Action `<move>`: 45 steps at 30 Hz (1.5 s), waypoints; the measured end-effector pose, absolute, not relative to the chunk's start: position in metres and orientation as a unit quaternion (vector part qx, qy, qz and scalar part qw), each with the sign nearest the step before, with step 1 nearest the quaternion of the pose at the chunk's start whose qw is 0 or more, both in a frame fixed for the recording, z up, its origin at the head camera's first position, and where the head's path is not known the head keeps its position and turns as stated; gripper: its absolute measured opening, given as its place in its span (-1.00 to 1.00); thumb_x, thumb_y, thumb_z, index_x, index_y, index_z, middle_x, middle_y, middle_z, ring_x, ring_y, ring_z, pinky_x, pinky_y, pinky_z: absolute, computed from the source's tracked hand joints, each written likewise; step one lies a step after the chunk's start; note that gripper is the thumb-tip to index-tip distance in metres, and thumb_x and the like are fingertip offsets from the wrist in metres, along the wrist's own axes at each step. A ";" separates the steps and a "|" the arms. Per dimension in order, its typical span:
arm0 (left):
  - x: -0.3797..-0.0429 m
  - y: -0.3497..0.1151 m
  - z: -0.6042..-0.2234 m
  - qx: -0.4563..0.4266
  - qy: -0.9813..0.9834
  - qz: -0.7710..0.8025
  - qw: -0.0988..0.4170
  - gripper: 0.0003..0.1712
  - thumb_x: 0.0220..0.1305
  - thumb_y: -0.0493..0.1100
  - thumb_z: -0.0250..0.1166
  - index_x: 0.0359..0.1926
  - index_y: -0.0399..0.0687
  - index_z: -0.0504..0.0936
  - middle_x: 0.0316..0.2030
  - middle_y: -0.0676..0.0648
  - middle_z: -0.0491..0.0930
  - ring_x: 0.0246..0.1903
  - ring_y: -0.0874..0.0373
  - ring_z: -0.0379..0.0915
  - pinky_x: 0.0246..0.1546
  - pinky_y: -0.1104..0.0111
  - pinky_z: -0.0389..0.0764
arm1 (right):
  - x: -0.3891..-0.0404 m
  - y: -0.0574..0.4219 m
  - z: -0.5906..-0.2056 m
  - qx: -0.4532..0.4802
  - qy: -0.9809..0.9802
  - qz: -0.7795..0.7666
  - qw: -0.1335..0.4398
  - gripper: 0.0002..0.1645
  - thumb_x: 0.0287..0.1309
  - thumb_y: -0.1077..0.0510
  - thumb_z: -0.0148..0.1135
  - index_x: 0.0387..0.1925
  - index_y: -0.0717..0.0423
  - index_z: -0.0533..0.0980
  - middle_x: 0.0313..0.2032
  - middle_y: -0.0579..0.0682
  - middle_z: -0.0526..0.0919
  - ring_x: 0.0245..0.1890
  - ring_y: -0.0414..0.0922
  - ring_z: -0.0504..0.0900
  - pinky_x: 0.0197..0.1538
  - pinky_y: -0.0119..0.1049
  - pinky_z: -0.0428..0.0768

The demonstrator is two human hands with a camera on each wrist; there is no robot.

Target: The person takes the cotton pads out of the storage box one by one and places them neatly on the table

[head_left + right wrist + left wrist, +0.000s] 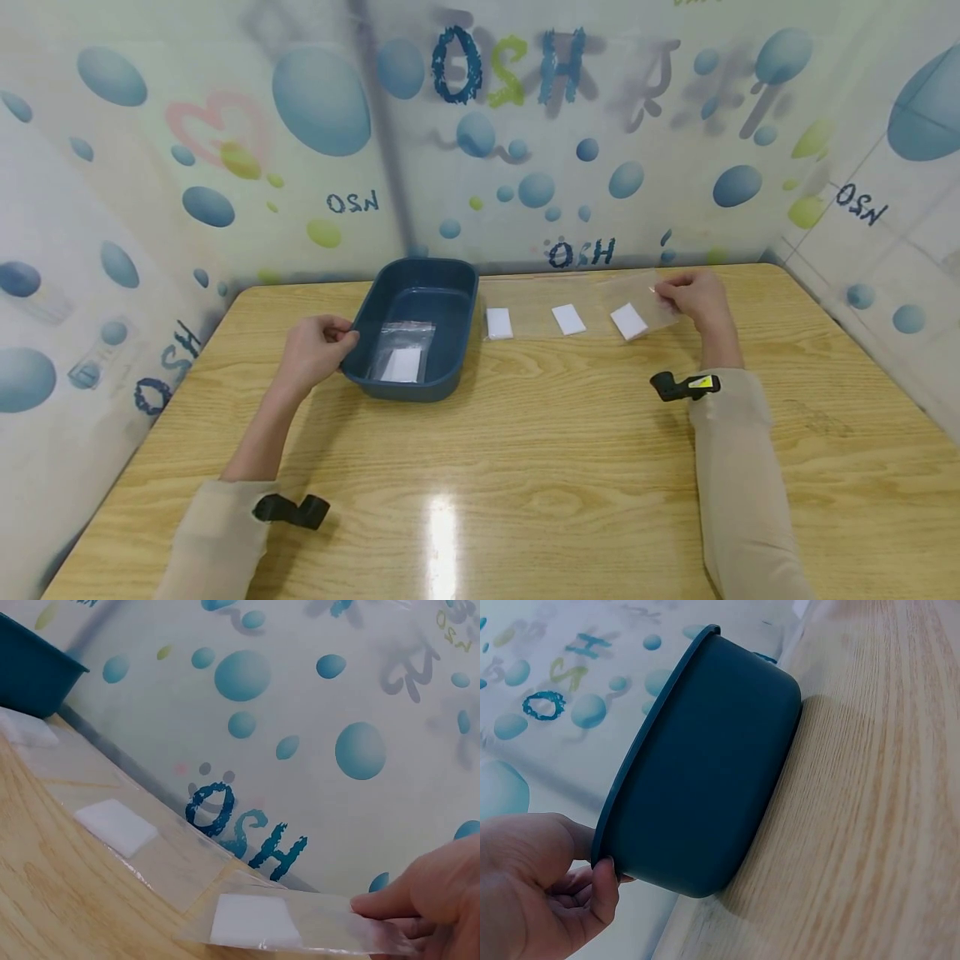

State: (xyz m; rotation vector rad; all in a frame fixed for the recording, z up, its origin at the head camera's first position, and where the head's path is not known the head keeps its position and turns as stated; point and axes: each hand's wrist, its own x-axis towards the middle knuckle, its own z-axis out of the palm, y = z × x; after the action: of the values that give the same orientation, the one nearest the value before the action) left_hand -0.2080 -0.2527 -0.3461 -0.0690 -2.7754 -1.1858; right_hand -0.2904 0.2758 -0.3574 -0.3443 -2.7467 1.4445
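- Blue basin (pixel 405 392), standing on the desk (pixel 555 450), is pinched at its rim by the left hand (pixel 315 350), seemingly for steadiness.
- Rightmost clear bag (pixel 649 303) is pinched edgewise by the right hand (pixel 701 300), likely avoiding its white insert (pixel 628 321).

A wood-grain table (pixel 540 467) is carrying a blue tub (pixel 408 392) near its far edge. Just right of that, one clear bag (pixel 519 315) is lying flat, with a second bag (pixel 573 315) lying beyond it. Whether a third bag (pixel 637 307) is touching the table is unclear.
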 end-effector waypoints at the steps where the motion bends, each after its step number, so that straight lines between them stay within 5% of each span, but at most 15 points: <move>1: -0.208 -0.253 -0.346 -0.023 -0.917 -0.393 0.062 -0.66 0.37 -0.27 0.23 -0.01 -0.52 0.62 -0.31 -0.25 0.64 -0.50 0.31 0.49 -0.55 0.43 0.64 | -0.290 0.276 -0.358 -0.116 -0.881 0.459 0.009 -0.51 0.39 0.13 0.22 0.13 0.48 0.51 -0.36 -0.03 0.64 -0.48 -0.34 0.53 -0.39 -0.55 0.56; 5: -0.207 -0.253 -0.345 -0.023 -0.917 -0.393 0.061 -0.66 0.37 -0.27 0.24 -0.01 -0.52 0.62 -0.31 -0.26 0.64 -0.50 0.31 0.49 -0.55 0.43 0.63 | -0.290 0.276 -0.360 -0.129 -0.882 0.453 0.009 -0.51 0.37 0.13 0.24 0.09 0.52 0.52 -0.51 -0.12 0.61 -0.55 -0.35 0.52 -0.43 -0.52 0.56; 13: -0.209 -0.254 -0.347 -0.024 -0.918 -0.392 0.060 -0.66 0.38 -0.26 0.23 0.00 -0.52 0.61 -0.30 -0.26 0.64 -0.49 0.27 0.51 -0.54 0.42 0.65 | -0.292 0.277 -0.365 -0.148 -0.894 0.424 0.001 -0.50 0.40 0.08 0.19 0.11 0.47 0.52 -0.17 0.20 0.62 -0.30 -0.13 0.50 -0.33 -0.44 0.50; 30: -0.208 -0.253 -0.347 -0.026 -0.916 -0.396 0.056 -0.66 0.38 -0.27 0.21 0.00 -0.53 0.61 -0.29 -0.26 0.63 -0.46 0.24 0.52 -0.53 0.41 0.65 | -0.302 0.273 -0.381 -0.171 -0.888 0.426 0.042 -0.54 0.38 0.07 0.23 0.05 0.41 0.59 -0.28 0.13 0.62 -0.40 -0.14 0.50 -0.45 -0.49 0.48; 45: -0.209 -0.255 -0.348 -0.022 -0.917 -0.395 0.051 -0.65 0.39 -0.26 0.21 0.02 -0.53 0.60 -0.28 -0.26 0.63 -0.45 0.22 0.53 -0.52 0.41 0.65 | -0.302 0.269 -0.384 -0.177 -0.896 0.405 0.051 -0.51 0.39 0.02 0.22 0.07 0.40 0.57 -0.09 0.23 0.54 -0.24 -0.01 0.46 -0.35 -0.38 0.46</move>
State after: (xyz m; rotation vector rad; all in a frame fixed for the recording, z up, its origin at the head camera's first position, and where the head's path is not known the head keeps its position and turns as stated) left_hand -0.2091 -0.2546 -0.3480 -0.0678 -2.7910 -1.2022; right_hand -0.3021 0.2693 -0.3844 -0.5400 -2.7262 1.2315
